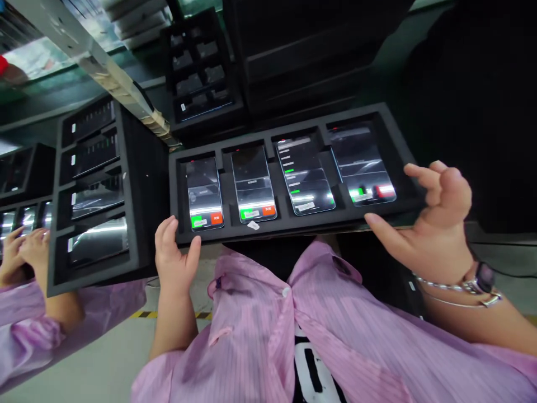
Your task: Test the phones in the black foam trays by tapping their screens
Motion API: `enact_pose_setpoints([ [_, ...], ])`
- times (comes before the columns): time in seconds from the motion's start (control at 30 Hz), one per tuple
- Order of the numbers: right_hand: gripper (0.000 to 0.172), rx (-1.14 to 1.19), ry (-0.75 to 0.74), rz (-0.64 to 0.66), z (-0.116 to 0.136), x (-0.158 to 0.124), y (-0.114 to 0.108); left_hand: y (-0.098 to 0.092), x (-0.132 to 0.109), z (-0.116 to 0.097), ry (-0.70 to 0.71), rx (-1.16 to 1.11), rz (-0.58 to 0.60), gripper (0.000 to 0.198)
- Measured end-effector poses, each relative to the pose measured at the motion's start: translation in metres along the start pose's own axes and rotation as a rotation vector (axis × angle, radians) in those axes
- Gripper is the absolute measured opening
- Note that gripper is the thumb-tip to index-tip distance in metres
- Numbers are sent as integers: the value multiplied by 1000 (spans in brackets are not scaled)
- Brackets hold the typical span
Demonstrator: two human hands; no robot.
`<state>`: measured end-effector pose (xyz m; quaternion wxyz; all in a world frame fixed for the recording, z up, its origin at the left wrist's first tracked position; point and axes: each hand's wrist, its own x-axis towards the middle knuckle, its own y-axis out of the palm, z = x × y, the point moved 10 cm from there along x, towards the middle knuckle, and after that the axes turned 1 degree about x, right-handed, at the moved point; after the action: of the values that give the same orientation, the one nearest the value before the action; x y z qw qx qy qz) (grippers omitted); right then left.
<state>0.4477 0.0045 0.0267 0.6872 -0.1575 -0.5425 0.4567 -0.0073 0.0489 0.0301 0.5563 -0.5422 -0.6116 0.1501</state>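
Note:
A black foam tray lies in front of me with several smartphones in its slots, screens up. The leftmost phone and the second phone show green and red-orange blocks low on their screens. On the third phone is a list with green marks; the rightmost phone has green and red blocks. My left hand is at the tray's front left corner, thumb and fingers apart. Beyond the right end, my right hand is spread with nothing in it, its thumb close to the front edge.
To the left stands a taller foam tray stack with dark phones in its top. Another foam tray sits behind, beside a metal post. At the far left are a co-worker's hands. A small white label lies on the tray's front rim.

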Motion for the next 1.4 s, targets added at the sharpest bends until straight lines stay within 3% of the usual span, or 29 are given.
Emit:
enact_pose_setpoints([
  [0.03,109,3,-32,40,4,-3,5,1,3,-1,-23,29,47,52],
  [0.1,89,-48,-61,148,12,-6,18,-1,9,-6,-68,103,117,35],
  [0.17,62,-129,-30,229,16,-5,25,-6,16,-23,-67,149,117,36],
  [0.2,58,-142,-14,242,18,-3,26,-8,20,-37,-36,147,106,42],
  [0.33,79,-41,14,162,28,18,15,14,32,-98,192,57,165,56],
  [0.4,82,12,-25,139,36,27,15,31,35,-113,237,84,220,52],
  [0.53,76,63,-61,124,46,34,22,54,37,-108,201,175,306,42],
  [0.7,67,102,-72,112,54,42,25,30,50,-97,153,68,226,67],
  [0.8,58,114,-99,155,66,55,33,24,68,-94,122,51,217,67],
  [0.93,50,131,-159,181,85,67,53,43,87,-89,106,65,210,63],
  [1.07,42,82,-235,124,94,65,64,71,86,-72,-9,110,292,69],
  [1.4,32,-8,-124,136,85,64,69,71,84,-77,-25,173,366,58],
])
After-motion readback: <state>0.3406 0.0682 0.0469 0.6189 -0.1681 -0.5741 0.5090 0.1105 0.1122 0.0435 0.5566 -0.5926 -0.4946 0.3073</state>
